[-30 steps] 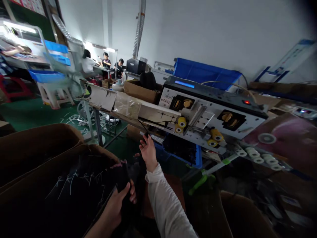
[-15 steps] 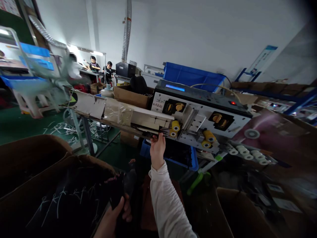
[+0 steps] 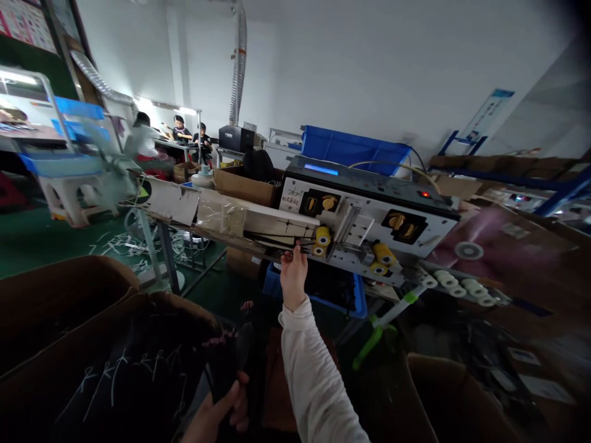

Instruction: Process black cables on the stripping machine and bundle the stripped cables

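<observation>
My right hand [image 3: 294,271] reaches forward in a white sleeve to the front of a benchtop machine [image 3: 364,227]. Its fingers are pinched just left of the yellow rollers [image 3: 322,237], at thin black cables [image 3: 265,236] that run along a pale guide board [image 3: 281,223]. The fingertips partly hide the cables. Low in the view, my left hand [image 3: 228,403] is closed around a dark bundle [image 3: 219,369], whose details are lost in shadow. Beside it, a carton [image 3: 159,301] holds black bundles tied with white ties [image 3: 111,369].
Below the machine sits a blue crate [image 3: 360,295] with dark contents. A pink-bladed fan [image 3: 471,249] stands at the right, near white rollers [image 3: 457,286]. An open carton [image 3: 434,381] is at lower right. People [image 3: 180,130] sit at far benches. White scraps litter the floor.
The view has shifted slightly. My right hand stays by the yellow rollers, and the black cables left of it show more clearly. My left hand keeps its hold, slightly lower in view.
</observation>
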### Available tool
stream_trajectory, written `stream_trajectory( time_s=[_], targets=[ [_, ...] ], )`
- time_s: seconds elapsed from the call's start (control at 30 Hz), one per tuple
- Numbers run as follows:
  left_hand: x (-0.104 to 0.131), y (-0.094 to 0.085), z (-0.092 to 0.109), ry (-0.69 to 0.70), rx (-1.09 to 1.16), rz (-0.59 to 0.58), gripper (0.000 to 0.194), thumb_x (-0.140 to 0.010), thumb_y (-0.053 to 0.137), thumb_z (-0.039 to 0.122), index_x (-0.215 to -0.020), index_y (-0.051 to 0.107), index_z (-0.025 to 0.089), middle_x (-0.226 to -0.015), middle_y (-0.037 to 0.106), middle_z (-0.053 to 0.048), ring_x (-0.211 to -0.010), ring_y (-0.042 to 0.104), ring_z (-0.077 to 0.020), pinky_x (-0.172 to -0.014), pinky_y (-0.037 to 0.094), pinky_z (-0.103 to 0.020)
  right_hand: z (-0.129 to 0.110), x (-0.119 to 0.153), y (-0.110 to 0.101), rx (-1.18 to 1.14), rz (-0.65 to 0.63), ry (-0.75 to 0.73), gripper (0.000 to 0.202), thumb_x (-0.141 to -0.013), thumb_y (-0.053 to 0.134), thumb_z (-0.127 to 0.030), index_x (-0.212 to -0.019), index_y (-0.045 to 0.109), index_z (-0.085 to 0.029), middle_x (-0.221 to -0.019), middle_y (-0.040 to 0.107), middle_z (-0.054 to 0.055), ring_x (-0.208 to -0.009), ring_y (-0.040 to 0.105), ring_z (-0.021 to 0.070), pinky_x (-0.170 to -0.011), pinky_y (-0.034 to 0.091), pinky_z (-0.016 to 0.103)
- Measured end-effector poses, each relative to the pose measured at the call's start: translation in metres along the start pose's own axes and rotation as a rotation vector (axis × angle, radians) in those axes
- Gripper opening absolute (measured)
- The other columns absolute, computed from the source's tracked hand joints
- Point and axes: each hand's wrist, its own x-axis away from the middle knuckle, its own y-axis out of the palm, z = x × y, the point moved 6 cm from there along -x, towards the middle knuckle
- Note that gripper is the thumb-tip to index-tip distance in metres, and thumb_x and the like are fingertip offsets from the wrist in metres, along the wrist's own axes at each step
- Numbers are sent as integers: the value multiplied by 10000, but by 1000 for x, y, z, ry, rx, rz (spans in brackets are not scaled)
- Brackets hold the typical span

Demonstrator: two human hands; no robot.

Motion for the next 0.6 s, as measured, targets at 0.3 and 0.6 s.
stream_trajectory(
  time_s=[0.3,0.6],
  targets=[
    [11,3,-5,-27,6,29,392,-692,747,445,-909,594,156,-589,423,41,-493,363,-74,-510,352,-257,-1,-3,2,129,8,-62,286,-774,568,-429,-1028,588,-299,-1208,549,-25,-1010,517,97,-702,444,204],
    [18,12,1,16,-15,103,460,-610,796,475,-869,599,149,-612,511,17,-466,376,-67,-497,353,-244,-7,-1,15,196,-51,-32,361,-814,490,-466,-1110,542,-265,-1335,482,17,-1179,463,136,-866,427,295]
  ],
)
